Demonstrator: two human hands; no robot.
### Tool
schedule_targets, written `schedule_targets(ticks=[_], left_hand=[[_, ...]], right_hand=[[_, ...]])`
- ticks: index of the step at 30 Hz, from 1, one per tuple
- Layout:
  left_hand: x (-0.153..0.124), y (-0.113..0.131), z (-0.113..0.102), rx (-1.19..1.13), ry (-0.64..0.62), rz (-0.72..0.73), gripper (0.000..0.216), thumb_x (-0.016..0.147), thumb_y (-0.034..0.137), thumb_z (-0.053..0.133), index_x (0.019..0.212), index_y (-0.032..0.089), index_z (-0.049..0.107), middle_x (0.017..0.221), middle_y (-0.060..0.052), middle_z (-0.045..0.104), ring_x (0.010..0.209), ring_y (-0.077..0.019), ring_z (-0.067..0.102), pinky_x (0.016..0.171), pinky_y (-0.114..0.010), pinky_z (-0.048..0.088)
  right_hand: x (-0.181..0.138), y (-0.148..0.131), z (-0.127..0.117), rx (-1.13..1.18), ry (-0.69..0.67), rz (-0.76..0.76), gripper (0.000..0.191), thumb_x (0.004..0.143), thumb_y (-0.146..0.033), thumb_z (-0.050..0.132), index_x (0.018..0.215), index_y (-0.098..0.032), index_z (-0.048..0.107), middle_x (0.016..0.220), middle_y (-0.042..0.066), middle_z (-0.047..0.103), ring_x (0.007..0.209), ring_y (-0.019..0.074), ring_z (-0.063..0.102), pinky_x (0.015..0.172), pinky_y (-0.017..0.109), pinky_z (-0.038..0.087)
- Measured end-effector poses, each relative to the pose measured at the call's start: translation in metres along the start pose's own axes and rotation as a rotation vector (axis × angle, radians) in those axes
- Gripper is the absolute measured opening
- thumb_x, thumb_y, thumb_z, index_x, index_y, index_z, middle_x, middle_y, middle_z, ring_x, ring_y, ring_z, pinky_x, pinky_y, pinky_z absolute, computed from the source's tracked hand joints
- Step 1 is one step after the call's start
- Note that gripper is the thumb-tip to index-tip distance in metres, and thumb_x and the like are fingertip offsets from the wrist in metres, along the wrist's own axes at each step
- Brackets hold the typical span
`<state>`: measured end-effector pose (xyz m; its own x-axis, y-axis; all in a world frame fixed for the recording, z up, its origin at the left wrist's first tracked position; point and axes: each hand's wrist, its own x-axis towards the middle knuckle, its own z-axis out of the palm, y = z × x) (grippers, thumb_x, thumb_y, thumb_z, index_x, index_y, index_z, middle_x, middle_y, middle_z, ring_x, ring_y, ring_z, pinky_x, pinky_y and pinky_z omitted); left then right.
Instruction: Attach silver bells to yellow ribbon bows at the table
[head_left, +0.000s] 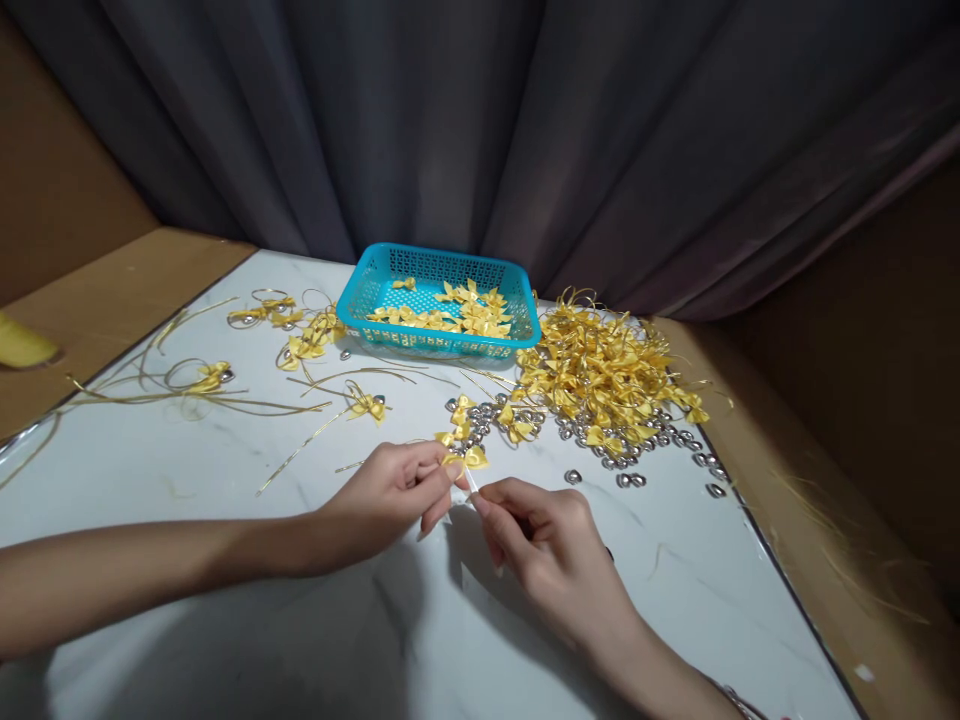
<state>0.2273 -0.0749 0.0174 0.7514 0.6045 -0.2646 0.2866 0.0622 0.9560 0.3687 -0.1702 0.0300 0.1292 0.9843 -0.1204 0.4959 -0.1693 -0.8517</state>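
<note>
In the head view, my left hand (405, 490) pinches a yellow bow (475, 458) above mid-table (225, 460), its long axis running side to side, one loop pointing right. My right hand (551, 550) grips a white stick (471, 482) slanting up to it. Corded bows (600, 375), apparently complete, lie heaped beside the basket (457, 345); its plain bows (480, 310) show no cord, and the pinched one seems unfinished.

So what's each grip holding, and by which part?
Left grip: yellow bow, by its left side. Right grip: thin white stick, pinched behind its exposed tip.
</note>
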Motion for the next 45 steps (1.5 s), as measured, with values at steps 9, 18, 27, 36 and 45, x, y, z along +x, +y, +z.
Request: schedule_targets(ticks=[9, 18, 27, 36, 45], left_hand=[[-0.005, -0.006, -0.001, 0.115, -0.008, -0.019, 0.031, 0.088, 0.039, 0.041, 0.071, 0.016, 0.053, 0.046, 0.007, 0.043, 0.046, -0.0086, 0.036, 0.048, -0.021, 0.029], [-0.009, -0.005, 0.004, 0.393, -0.044, 0.158, 0.032, 0.087, 0.031, 0.032, 0.058, 0.019, 0.038, 0.049, 0.006, 0.040, 0.045, -0.0080, 0.037, 0.047, -0.020, 0.029], [-0.001, -0.001, -0.010, 0.494, -0.147, 0.201, 0.034, 0.093, 0.032, 0.032, 0.066, 0.018, 0.046, 0.061, 0.004, 0.049, 0.060, -0.0100, 0.048, 0.063, -0.021, 0.035], [0.009, 0.000, -0.018, 0.271, -0.496, 0.158, 0.027, 0.091, 0.035, 0.043, 0.080, 0.016, 0.060, 0.066, 0.002, 0.054, 0.063, -0.0106, 0.051, 0.060, -0.019, 0.040], [-0.004, -0.013, -0.006, 0.829, 0.086, 0.775, 0.054, 0.079, 0.063, 0.052, 0.098, 0.013, 0.056, 0.089, -0.009, 0.063, 0.085, -0.0226, 0.056, 0.078, -0.035, 0.044]], right_hand=[[0.001, 0.007, 0.005, -0.055, 0.090, -0.140, 0.026, 0.083, -0.017, 0.043, 0.059, -0.015, 0.054, 0.046, -0.005, 0.037, 0.042, 0.0070, 0.028, 0.042, 0.022, 0.024], [0.004, 0.007, 0.006, -0.110, 0.130, -0.155, 0.023, 0.081, -0.015, 0.044, 0.066, -0.015, 0.061, 0.047, -0.002, 0.049, 0.041, 0.0077, 0.036, 0.043, 0.021, 0.028], [0.015, 0.002, -0.034, -0.060, -0.071, -0.012, 0.025, 0.089, -0.038, 0.044, 0.078, -0.018, 0.056, 0.069, 0.002, 0.059, 0.060, 0.0131, 0.052, 0.054, 0.023, 0.038], [0.022, 0.006, -0.027, 0.184, -0.428, -0.002, 0.030, 0.090, -0.038, 0.045, 0.069, -0.017, 0.052, 0.057, -0.003, 0.048, 0.052, 0.0088, 0.041, 0.050, 0.021, 0.032], [0.015, 0.007, 0.000, 0.059, 0.119, 0.132, 0.037, 0.087, -0.037, 0.045, 0.054, -0.020, 0.041, 0.043, -0.006, 0.039, 0.043, 0.0090, 0.036, 0.046, 0.022, 0.028]])
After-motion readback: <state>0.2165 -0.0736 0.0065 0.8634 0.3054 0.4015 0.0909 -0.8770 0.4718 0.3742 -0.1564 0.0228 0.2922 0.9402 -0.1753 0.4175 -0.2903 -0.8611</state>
